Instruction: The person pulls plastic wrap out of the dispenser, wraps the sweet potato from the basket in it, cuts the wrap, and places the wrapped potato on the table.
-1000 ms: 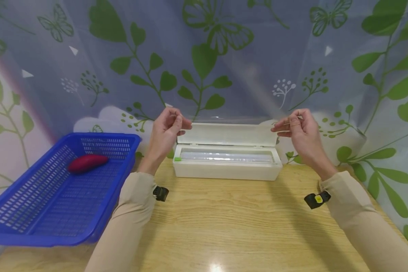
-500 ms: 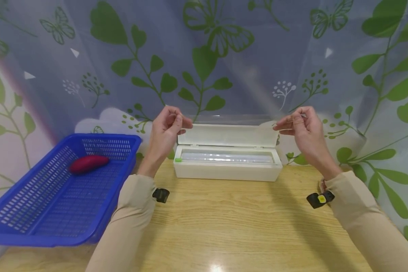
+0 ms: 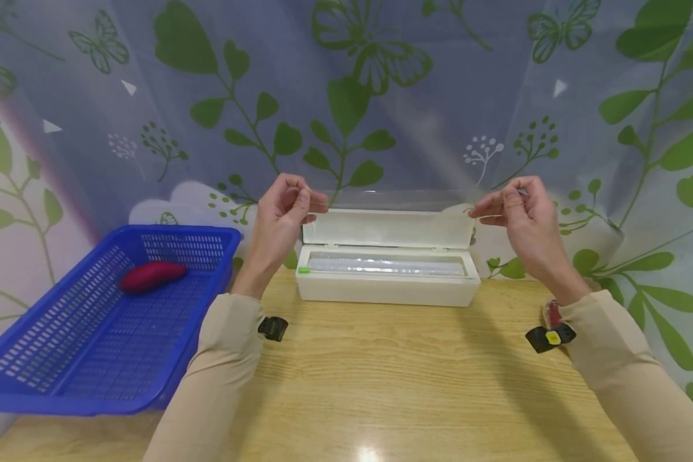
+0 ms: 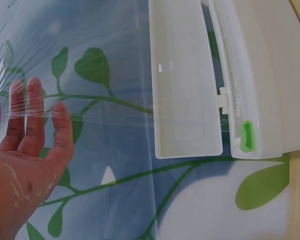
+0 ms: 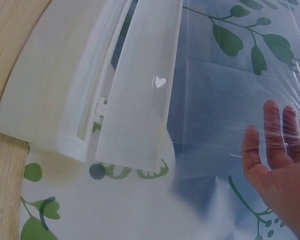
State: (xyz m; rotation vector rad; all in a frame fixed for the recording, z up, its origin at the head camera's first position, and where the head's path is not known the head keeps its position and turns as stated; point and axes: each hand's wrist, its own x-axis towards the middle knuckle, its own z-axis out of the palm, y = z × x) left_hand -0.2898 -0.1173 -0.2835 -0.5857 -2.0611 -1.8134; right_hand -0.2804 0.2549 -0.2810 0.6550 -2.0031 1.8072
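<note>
A white cling film dispenser point(image 3: 387, 292) stands at the back of the table with its lid point(image 3: 387, 229) raised. Inside lies a clear film roll point(image 3: 384, 265). Behind and above the lid, thin cling film point(image 4: 120, 55) stretches between both hands, creased toward the fingers. My left hand point(image 3: 283, 221) pinches one corner between thumb and index finger; the other fingers touch the film in the left wrist view. At the opposite corner, my right hand point(image 3: 528, 218) pinches likewise. The right wrist view shows the film point(image 5: 215, 110) spanning from the lid to that hand. A green slider point(image 4: 247, 136) sits at the dispenser's left end.
A blue plastic basket point(image 3: 167, 366) stands at the left, holding a dark red, elongated vegetable or fruit point(image 3: 153, 276). The wooden table point(image 3: 375, 378) extends in front of the dispenser. A leaf-and-butterfly patterned sheet point(image 3: 439, 147) hangs close behind it.
Both hands have risen slightly, and the right hand has shifted a little to the right. The film between them has come up with them. The dispenser stays in place.
</note>
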